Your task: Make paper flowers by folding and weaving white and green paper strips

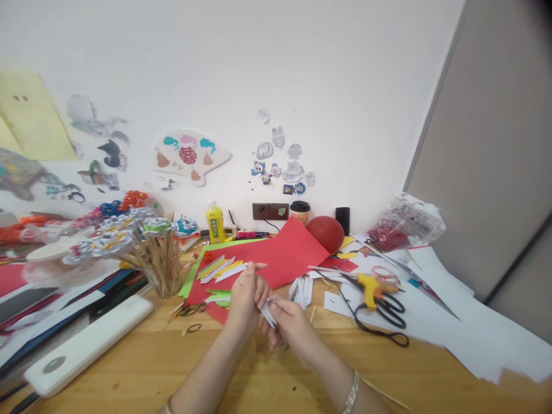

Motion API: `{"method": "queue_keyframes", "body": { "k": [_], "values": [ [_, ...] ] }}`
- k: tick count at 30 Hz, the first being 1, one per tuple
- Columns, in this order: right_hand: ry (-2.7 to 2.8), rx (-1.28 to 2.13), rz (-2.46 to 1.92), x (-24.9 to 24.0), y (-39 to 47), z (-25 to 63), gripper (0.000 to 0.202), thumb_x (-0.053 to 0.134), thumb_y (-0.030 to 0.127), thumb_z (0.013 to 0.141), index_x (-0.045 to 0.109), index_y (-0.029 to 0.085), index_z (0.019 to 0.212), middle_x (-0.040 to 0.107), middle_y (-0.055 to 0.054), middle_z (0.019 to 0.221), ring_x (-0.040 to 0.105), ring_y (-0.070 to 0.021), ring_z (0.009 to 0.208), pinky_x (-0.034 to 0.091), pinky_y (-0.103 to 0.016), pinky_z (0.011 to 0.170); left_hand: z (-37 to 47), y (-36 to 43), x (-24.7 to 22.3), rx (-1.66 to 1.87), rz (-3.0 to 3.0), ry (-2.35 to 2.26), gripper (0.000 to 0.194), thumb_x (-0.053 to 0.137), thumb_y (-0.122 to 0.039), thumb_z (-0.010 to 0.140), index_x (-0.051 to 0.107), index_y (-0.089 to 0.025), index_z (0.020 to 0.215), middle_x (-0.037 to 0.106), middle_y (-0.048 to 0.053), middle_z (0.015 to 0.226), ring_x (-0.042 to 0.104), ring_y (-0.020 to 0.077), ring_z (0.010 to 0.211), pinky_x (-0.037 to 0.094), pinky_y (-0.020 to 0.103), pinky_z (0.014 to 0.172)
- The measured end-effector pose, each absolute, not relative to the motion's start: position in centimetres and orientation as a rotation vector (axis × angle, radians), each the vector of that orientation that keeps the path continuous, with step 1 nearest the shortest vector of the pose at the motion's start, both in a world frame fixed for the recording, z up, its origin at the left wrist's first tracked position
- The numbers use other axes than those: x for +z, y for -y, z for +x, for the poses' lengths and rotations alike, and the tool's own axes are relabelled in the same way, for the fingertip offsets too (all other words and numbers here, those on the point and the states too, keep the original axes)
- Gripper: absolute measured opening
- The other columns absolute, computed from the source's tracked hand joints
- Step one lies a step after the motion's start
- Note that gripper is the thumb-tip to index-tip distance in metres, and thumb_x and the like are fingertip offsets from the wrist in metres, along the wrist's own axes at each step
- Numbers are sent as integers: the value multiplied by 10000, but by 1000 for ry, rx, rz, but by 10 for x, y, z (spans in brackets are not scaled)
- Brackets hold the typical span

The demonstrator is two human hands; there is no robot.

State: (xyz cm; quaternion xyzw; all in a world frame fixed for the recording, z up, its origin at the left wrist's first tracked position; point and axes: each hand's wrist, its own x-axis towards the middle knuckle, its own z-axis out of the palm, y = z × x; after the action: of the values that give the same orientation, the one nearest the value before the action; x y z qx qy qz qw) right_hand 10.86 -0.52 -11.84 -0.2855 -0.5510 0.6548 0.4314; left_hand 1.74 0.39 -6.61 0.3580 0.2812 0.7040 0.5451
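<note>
In the middle of the view, above the wooden table, both my hands are closed on a small folded white paper piece (pixel 268 314). My left hand (pixel 249 292) grips it from the left, index finger pointing out to the right. The thumb of my right hand (pixel 292 323) presses on its other side, and the lower fingers are partly hidden beneath. Just beyond my hands, folded paper strips (pixel 222 269) in white and yellow lie on a red paper sheet (pixel 276 256). More folded white pieces (pixel 301 291) rest right of my hands.
At right, a yellow glue gun (pixel 370 290) with a black cord lies by black-handled scissors (pixel 390 310) on white sheets (pixel 483 322). A jar of wooden sticks (pixel 160 264) and a long white device (pixel 90 345) sit left. Behind stand a yellow bottle (pixel 215 223) and red balloon (pixel 326 234).
</note>
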Motion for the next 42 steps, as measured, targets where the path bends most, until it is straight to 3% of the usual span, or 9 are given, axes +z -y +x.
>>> {"method": "queue_keyframes", "body": {
  "k": [7, 11, 18, 22, 26, 28, 31, 36, 42],
  "values": [
    [1835, 792, -996, -118, 13, 108, 166, 392, 257, 843, 510, 159, 908, 581, -35, 743, 544, -139, 592, 393, -245, 578, 16, -7, -73, 1766, 863, -710, 404, 541, -513, 715, 572, -138, 861, 318, -126, 310, 278, 30, 265, 379, 185, 404],
    [2028, 716, -1057, -116, 15, 109, 232, 297, 234, 883, 505, 146, 828, 591, -54, 710, 560, -158, 628, 370, -238, 563, 18, -6, -74, 1745, 846, -724, 408, 548, -531, 699, 581, -138, 804, 299, -126, 299, 265, 25, 264, 382, 182, 408],
    [2401, 382, -1212, -108, 21, 116, 272, 273, 264, 895, 506, 129, 938, 635, -104, 842, 594, -199, 723, 318, -262, 566, 23, -4, -78, 1648, 830, -682, 400, 546, -533, 702, 585, -136, 727, 268, -124, 270, 221, 25, 239, 343, 180, 358],
    [2484, 324, -1169, -107, 19, 121, 306, 241, 280, 901, 513, 139, 907, 641, -88, 804, 596, -187, 689, 316, -258, 549, 23, -2, -75, 1583, 833, -664, 405, 536, -523, 717, 592, -129, 791, 258, -127, 278, 209, 26, 250, 326, 173, 353],
    [2497, 222, -1252, -105, 21, 119, 246, 314, 253, 858, 518, 136, 930, 651, -86, 781, 607, -196, 665, 356, -264, 566, 23, -1, -73, 1620, 873, -686, 453, 528, -500, 735, 535, -157, 1031, 442, -96, 410, 274, 24, 288, 367, 184, 391],
    [2486, 189, -1315, -103, 22, 114, 234, 392, 235, 797, 520, 124, 959, 655, -104, 808, 617, -224, 697, 388, -282, 583, 24, -2, -73, 1652, 872, -701, 482, 538, -494, 731, 513, -160, 1077, 454, -97, 444, 254, 15, 289, 361, 182, 388],
    [2461, 224, -1455, -99, 23, 105, 265, 420, 195, 755, 535, 96, 971, 660, -144, 841, 630, -264, 755, 426, -310, 590, 25, -3, -75, 1656, 840, -682, 467, 573, -476, 711, 539, -143, 1037, 354, -122, 393, 210, 10, 287, 306, 163, 366],
    [2425, 327, -1627, -97, 21, 97, 286, 414, 141, 755, 544, 90, 1005, 676, -171, 828, 650, -278, 750, 454, -320, 584, 24, -4, -75, 1606, 722, -597, 390, 517, -505, 729, 564, -148, 880, 317, -121, 353, 208, 19, 265, 277, 166, 351],
    [2460, 286, -1604, -97, 20, 102, 261, 440, 185, 776, 544, 95, 998, 677, -168, 819, 655, -267, 735, 451, -292, 563, 20, -4, -71, 1526, 666, -549, 172, 549, -330, 726, 514, -202, 836, 338, -130, 366, 238, 26, 259, 311, 168, 372]
  ]
}}
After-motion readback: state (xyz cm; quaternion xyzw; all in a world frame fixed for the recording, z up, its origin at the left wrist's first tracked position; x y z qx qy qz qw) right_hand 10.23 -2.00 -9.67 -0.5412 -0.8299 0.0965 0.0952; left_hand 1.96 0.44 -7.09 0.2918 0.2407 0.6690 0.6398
